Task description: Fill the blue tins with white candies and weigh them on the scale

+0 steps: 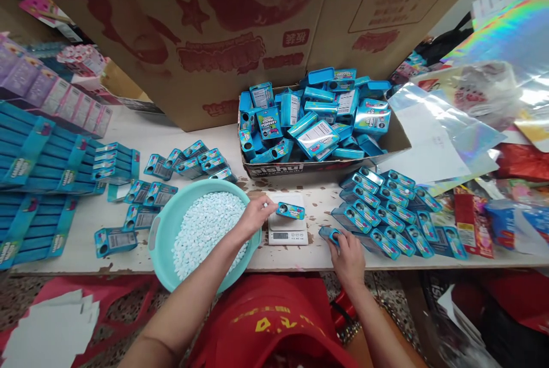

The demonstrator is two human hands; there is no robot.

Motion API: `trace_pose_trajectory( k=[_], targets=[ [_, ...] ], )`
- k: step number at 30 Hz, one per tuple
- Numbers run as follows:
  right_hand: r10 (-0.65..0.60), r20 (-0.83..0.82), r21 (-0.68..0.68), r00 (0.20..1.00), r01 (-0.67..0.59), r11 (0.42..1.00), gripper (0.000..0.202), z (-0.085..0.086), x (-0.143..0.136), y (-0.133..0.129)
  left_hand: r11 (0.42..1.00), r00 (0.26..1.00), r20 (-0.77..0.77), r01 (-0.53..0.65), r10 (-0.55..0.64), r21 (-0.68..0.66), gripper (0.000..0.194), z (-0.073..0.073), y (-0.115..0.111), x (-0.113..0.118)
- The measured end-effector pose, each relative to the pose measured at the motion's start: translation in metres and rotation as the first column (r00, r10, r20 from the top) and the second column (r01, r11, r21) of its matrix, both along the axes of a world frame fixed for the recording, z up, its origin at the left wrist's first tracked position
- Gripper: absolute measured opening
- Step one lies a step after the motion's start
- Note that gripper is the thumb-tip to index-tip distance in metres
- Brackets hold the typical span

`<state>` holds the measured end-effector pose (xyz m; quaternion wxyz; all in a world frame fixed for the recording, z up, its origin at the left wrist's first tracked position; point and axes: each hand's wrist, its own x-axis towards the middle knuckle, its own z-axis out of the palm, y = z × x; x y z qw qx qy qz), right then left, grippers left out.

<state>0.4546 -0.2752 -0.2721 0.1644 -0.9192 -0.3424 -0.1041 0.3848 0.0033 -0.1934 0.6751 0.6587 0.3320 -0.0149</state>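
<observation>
A white digital scale carries one small blue candy tin, standing with its printed lid up. My left hand reaches over the rim of a turquoise basin. Its fingertips are pinched together at the tin's left end; whatever is between them is too small to tell. Pale mint-like candies fill much of the basin. To the right of the scale, my right hand grips another blue tin by its right side, low over the table.
A cardboard tray heaped with blue tins stands behind the scale, against a large carton. Rows of upright tins stand at right. More tins surround the basin's far side. Stacked blue display packs line the left.
</observation>
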Motion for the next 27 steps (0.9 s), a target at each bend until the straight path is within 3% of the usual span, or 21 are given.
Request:
trace_pose_trajectory(
  k=[2,4,6,12,20,23,25,27],
  targets=[
    [-0.003,0.004,-0.003,1.000,0.003,1.000,0.022,-0.001,0.000,0.000,0.974,0.995,0.021,0.089,-0.096,0.206,0.017,0.002,-0.003,0.007],
    [-0.011,-0.003,-0.005,1.000,0.011,1.000,0.021,-0.003,0.000,-0.001,0.939,0.990,0.011,0.129,-0.140,0.319,0.011,0.004,-0.008,0.014],
    [-0.019,-0.023,-0.005,1.000,0.019,1.000,0.020,-0.004,0.000,-0.001,0.936,0.992,-0.003,0.117,-0.123,0.332,0.013,0.005,-0.011,0.019],
    [-0.021,-0.033,0.004,0.999,0.021,1.000,0.021,-0.003,0.001,-0.001,0.978,0.999,0.027,0.040,-0.046,0.203,0.030,0.003,-0.011,0.021],
    [0.002,0.068,0.018,0.998,-0.003,1.000,0.026,-0.003,-0.001,0.001,0.917,0.986,-0.008,0.158,-0.166,0.367,0.026,0.001,-0.022,0.013],
    [-0.008,0.105,0.019,0.994,0.006,1.000,0.027,-0.003,-0.002,0.004,0.975,0.998,0.008,0.055,-0.058,0.214,0.022,0.000,-0.018,0.012],
    [-0.008,0.113,0.010,0.994,0.007,1.000,0.025,-0.001,-0.003,0.006,0.994,0.995,-0.032,-0.095,0.093,-0.061,0.023,0.002,-0.009,0.009],
    [-0.001,0.118,-0.007,0.993,0.001,1.000,0.024,0.001,-0.004,0.008,0.896,0.971,-0.081,-0.239,0.225,-0.374,0.020,0.005,0.002,0.005]
  ],
)
